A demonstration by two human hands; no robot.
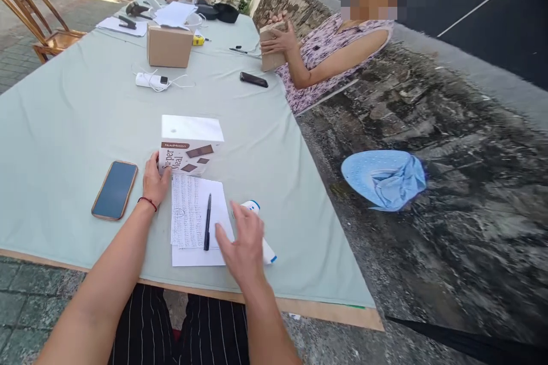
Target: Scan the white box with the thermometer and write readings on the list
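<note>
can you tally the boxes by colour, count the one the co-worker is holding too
White: 1 (Super Meal box, touched by the left hand)
Brown: 2 (cardboard box farther up the table; held carton in the co-worker's hands)
Total: 3 boxes

the white box (pixel 192 145) reads "super meal", while the printed sheet (pixel 186 214) is illegible.

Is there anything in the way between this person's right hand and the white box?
Nothing visible blocks the right hand from the white box. The papers lie flat in front of the box, with a black pen on top, left of that hand.
</note>
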